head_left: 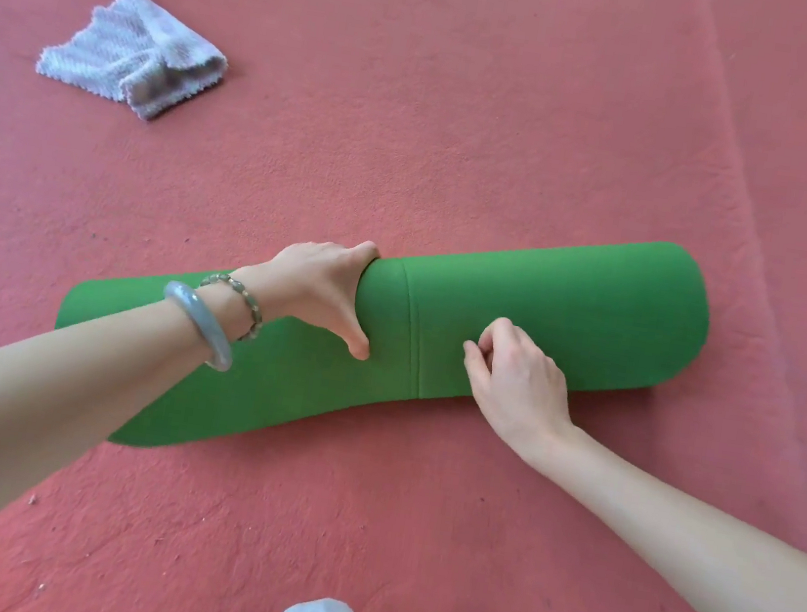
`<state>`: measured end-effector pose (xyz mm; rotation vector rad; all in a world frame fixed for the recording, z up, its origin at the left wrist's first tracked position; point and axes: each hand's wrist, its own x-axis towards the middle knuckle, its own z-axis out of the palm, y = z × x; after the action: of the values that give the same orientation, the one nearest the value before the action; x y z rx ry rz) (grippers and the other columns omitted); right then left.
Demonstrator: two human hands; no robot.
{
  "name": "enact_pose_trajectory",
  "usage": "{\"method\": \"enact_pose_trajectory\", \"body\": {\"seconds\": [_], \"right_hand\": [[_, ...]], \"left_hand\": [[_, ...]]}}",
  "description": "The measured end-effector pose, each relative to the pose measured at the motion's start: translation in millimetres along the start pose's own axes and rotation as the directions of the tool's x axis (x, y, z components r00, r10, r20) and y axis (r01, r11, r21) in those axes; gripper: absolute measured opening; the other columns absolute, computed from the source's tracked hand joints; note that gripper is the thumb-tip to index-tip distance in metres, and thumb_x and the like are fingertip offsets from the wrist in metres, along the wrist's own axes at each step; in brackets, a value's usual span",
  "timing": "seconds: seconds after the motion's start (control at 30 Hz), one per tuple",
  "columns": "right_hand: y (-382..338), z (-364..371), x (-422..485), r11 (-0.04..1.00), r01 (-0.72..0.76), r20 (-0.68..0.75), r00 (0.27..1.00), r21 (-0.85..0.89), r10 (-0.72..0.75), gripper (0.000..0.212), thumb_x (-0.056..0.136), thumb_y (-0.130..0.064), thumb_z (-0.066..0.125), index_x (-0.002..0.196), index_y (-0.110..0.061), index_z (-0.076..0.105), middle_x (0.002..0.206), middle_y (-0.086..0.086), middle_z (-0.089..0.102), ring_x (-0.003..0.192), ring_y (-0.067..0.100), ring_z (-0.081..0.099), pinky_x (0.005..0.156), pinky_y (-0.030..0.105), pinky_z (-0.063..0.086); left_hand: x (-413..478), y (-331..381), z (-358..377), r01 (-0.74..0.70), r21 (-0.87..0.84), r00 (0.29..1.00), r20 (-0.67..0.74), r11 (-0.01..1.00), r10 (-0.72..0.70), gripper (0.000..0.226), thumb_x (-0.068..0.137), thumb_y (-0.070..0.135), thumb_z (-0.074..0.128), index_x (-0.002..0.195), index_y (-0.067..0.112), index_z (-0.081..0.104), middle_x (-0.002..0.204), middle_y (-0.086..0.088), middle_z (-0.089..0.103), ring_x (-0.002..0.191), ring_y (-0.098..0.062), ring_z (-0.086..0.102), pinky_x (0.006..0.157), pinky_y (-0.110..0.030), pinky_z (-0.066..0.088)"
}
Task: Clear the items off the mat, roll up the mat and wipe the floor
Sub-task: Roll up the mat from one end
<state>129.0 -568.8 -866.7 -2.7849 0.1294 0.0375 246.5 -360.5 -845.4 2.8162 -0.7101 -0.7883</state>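
At the centre of the red carpet point(420, 100), a green mat point(545, 315) is shown mostly rolled, the roll lying toward 3 o'clock and an unrolled flap spread flat toward 8 o'clock. The roll's left end is clasped by the left hand point(316, 283), fingers curled over the far side, thumb on the near side. The right hand point(516, 373) is rested on the roll, its fingers point(496, 332) curled inward with nothing seen held. A crumpled grey cloth point(125, 54) is seen at 10 o'clock, well apart from the mat. A grey bangle point(202, 324) is worn on the left wrist.
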Motion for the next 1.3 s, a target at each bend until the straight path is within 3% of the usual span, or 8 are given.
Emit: {"method": "enact_pose_trajectory", "body": {"seconds": [0.23,0.47,0.6,0.7,0.8,0.9,1.03,1.3], "right_hand": [[-8,4,-27,0.873,-0.208,0.091,0.978,0.442,0.187,0.036,0.085,-0.028,0.064,0.112,-0.012,0.045,0.107,-0.001,0.038,0.103,0.02,0.045,0.092,0.032,0.04],[-24,-11,4,0.814,-0.051,-0.127,0.98,0.579,0.152,0.04,0.078,-0.018,0.074,0.11,-0.009,0.05,0.105,-0.002,0.036,0.103,0.019,0.043,0.096,0.04,0.039],[-30,-25,36,0.768,-0.043,-0.227,0.943,0.639,0.242,0.073,0.072,-0.02,0.079,0.13,-0.006,0.038,0.122,0.005,0.036,0.119,0.027,0.039,0.105,0.043,0.033],[-22,-37,55,0.56,-0.291,0.03,0.903,0.775,0.428,0.11,0.064,-0.039,0.084,0.145,-0.023,0.012,0.147,0.01,0.025,0.136,0.025,0.027,0.111,0.04,0.028],[-14,-40,60,0.193,-0.523,0.473,0.844,0.83,0.253,0.125,0.042,-0.059,0.086,0.143,-0.041,0.015,0.146,0.004,0.039,0.13,0.024,0.04,0.099,0.053,0.043],[-13,-45,67,-0.045,-0.598,0.593,0.801,0.801,-0.085,0.112,0.042,-0.052,0.089,0.138,-0.03,0.036,0.136,0.007,0.053,0.123,0.029,0.051,0.083,0.049,0.053],[-15,-67,80,-0.149,-0.581,0.542,0.807,0.8,-0.237,0.112,0.043,-0.036,0.093,0.14,-0.018,0.04,0.134,0.012,0.055,0.114,0.028,0.057,0.075,0.035,0.054],[-27,-144,78,-0.192,-0.528,0.483,0.843,0.827,-0.237,0.114,0.041,-0.031,0.094,0.14,-0.018,0.037,0.129,0.011,0.056,0.109,0.029,0.057,0.075,0.038,0.054]], "left_hand": [[-27,-2,12,0.176,-0.394,0.973,0.206,0.902,-0.1,0.083,0.032,0.058,0.078,0.105,0.029,0.049,0.096,0.008,0.062,0.086,-0.011,0.061,0.075,-0.036,0.055],[-43,-8,11,0.255,-0.772,0.964,0.25,0.582,-0.091,0.076,0.036,0.039,0.085,0.106,0.023,0.059,0.093,0.0,0.074,0.08,-0.02,0.072,0.072,-0.039,0.059],[-39,-2,-1,0.17,-0.87,0.985,0.129,0.463,-0.118,0.078,0.034,0.041,0.083,0.106,0.022,0.059,0.093,0.001,0.074,0.08,-0.02,0.072,0.069,-0.035,0.059],[-38,-1,-9,0.127,-0.906,0.99,0.089,0.404,-0.112,0.085,0.036,0.04,0.084,0.113,0.018,0.056,0.097,-0.002,0.074,0.084,-0.023,0.072,0.076,-0.04,0.058],[-42,2,-17,0.08,-0.913,0.997,0.067,0.4,-0.046,0.084,0.041,0.038,0.084,0.117,0.02,0.054,0.102,-0.001,0.073,0.09,-0.022,0.071,0.08,-0.041,0.057],[-45,5,-32,0.052,-0.907,0.998,0.065,0.417,0.018,0.08,0.046,0.037,0.082,0.119,0.021,0.053,0.105,0.0,0.072,0.094,-0.022,0.07,0.081,-0.038,0.056],[-49,8,-57,0.031,-0.902,0.995,0.07,0.43,0.076,0.076,0.049,0.036,0.081,0.118,0.023,0.054,0.107,0.0,0.072,0.096,-0.022,0.069,0.08,-0.036,0.056],[-70,36,-132,0.016,-0.879,0.99,0.08,0.476,0.114,0.081,0.047,0.035,0.081,0.121,0.021,0.052,0.109,-0.002,0.071,0.097,-0.023,0.069,0.082,-0.037,0.056]]}}
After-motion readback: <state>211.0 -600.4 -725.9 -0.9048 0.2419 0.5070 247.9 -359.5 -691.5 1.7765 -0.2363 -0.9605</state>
